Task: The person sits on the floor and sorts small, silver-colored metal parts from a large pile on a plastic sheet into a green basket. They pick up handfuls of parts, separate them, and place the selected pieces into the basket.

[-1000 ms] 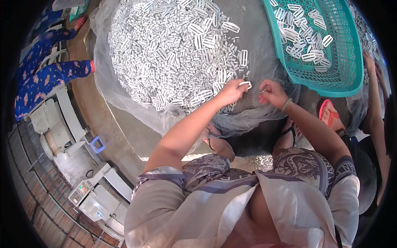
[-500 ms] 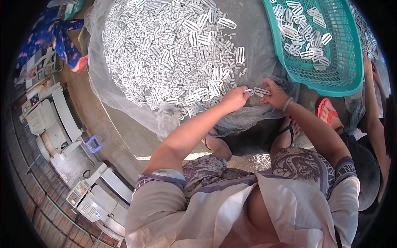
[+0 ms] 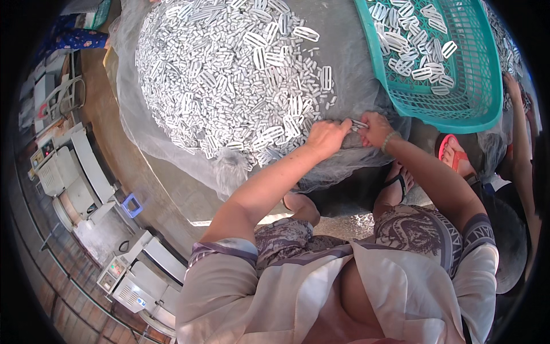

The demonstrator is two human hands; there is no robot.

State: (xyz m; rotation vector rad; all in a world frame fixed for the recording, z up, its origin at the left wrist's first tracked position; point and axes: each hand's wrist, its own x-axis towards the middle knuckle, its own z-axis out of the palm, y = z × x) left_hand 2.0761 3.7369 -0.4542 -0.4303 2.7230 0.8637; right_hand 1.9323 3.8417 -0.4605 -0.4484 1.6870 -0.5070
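A small white plastic piece (image 3: 359, 124) is pinched between the person's two hands at the near edge of the pile, just above the person's knees. It looks flat and slotted like the rest, though it is too small to make out in detail. Its long axis runs roughly left to right, from one set of fingertips to the other, so each hand meets one end of it.

The left hand (image 3: 327, 137) is curled, knuckles up, its fingertips closed on the left end of the piece. The right hand (image 3: 375, 129) is likewise closed on the right end, a bead bracelet at the wrist. The two hands are almost touching, and neither is clearly nearer; the piece sits midway between them.

Just beyond and to the left of the left hand lies the heap of white slotted pieces (image 3: 229, 74), spread on a clear plastic sheet (image 3: 344, 63) over the bench (image 3: 143, 172). Up and to the right of the right hand stands a teal mesh basket (image 3: 458, 109) holding a thinner scatter of the same pieces. It lies nearer the right hand than the left. A foot in a red sandal (image 3: 452, 152) shows just below the basket, and white machines (image 3: 69, 183) sit on the floor to the left.
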